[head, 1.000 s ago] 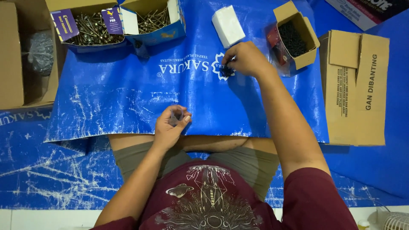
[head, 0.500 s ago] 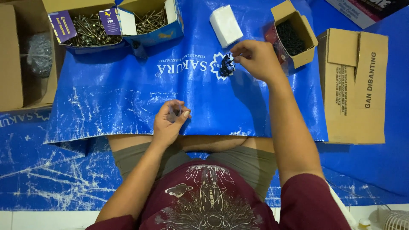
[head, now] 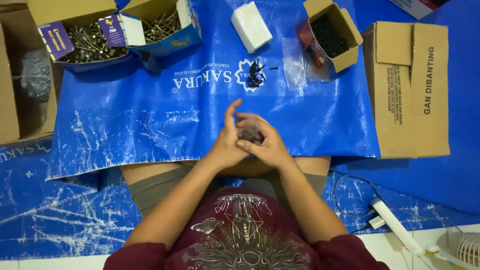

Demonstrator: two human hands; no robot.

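both hands' fingers (head: 250, 135) cup dark screws over a blue tarp (head: 150, 120) ringed by cardboard boxes (head: 410, 90)

Open tarp ahead, clutter along the far edge

Both hands (head: 250, 140) sit mid-tarp (head: 150, 120) with bare blue sheet left and right; straight ahead lies the small pile of dark screws (head: 255, 75), the white box (head: 251, 26) behind it, open screw boxes (head: 125, 30) far left, cardboard boxes (head: 410, 90) walling the right.

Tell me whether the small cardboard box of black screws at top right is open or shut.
Open. The small cardboard box has its flaps folded back, and the dark screws show inside.
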